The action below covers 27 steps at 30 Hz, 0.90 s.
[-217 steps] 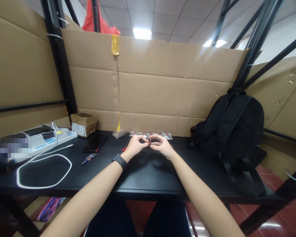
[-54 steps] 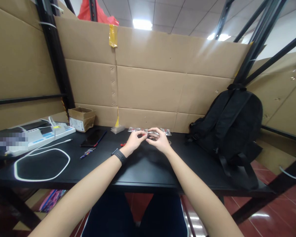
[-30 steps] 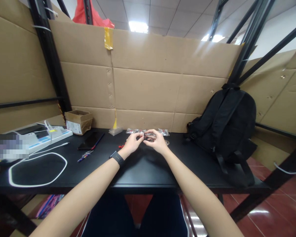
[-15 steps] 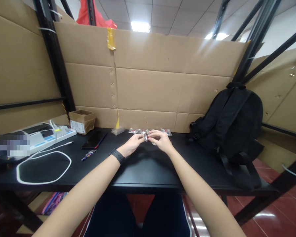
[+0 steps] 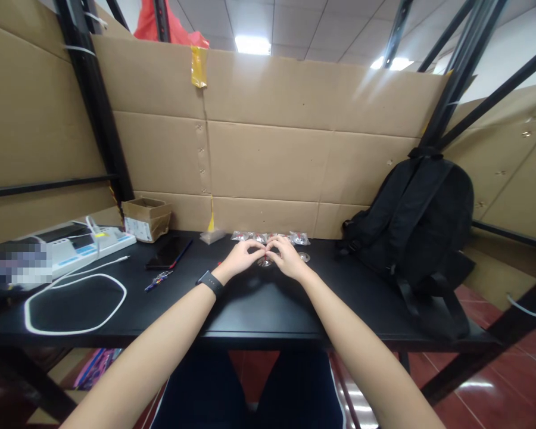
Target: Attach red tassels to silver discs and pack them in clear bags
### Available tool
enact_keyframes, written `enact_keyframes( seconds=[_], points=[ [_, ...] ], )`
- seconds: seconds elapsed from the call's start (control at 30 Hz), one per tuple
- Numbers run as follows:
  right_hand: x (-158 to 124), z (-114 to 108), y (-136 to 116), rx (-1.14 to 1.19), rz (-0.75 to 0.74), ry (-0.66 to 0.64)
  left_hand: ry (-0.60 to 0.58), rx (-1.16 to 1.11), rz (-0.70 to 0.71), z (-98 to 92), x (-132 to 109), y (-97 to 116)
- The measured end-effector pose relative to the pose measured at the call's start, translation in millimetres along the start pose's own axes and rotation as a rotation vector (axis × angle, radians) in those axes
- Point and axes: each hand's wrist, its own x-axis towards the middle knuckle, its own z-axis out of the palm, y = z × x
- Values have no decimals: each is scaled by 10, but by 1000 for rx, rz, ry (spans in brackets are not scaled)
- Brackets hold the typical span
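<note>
My left hand (image 5: pixel 242 258) and my right hand (image 5: pixel 287 258) meet near the back of the black table. Their fingertips pinch together at a small shiny round piece (image 5: pixel 265 261) with a bit of red at its top; its kind is too small to make out. Another round shiny piece (image 5: pixel 304 257) lies just right of my right hand. Behind my fingers runs a row of small clear packets, among them a left one (image 5: pixel 240 236) and a right one (image 5: pixel 299 238), with red and silver contents. My hands partly cover the middle packets.
A black backpack (image 5: pixel 422 220) stands on the right. To the left are a phone (image 5: pixel 167 253), a keychain (image 5: pixel 158 280), a small cardboard box (image 5: pixel 146 220), a power strip (image 5: pixel 93 244) and a looped white cable (image 5: pixel 124 298). A cardboard wall (image 5: pixel 263 161) closes the back.
Both hands' fingertips have come together around the shiny piece, which now sits lower, under the fingers. The round piece at the right has come into clear view. The camera has shifted slightly.
</note>
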Motion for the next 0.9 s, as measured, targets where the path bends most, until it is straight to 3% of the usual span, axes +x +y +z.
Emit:
enact_keyframes(
  seconds=[0.13, 0.23, 0.47, 0.67, 0.8, 0.9],
  points=[
    [9, -6, -34, 69, 107, -60, -59, 156, 2, -2, -60, 21],
    [16, -2, -52, 89, 147, -81, -33, 251, -38, 9, -72, 18],
    [9, 40, -7, 42, 146, -79, 0, 447, -67, 11, -67, 80],
    [-26, 33, -39, 87, 100, -78, 0, 466, -67, 7, -83, 105],
    [-24, 9, -35, -74, -24, -112, 18, 495, -58, 30, -83, 74],
    [-21, -41, 91, -156, -3, -71, 13, 483, -61, 46, -89, 35]
  ],
)
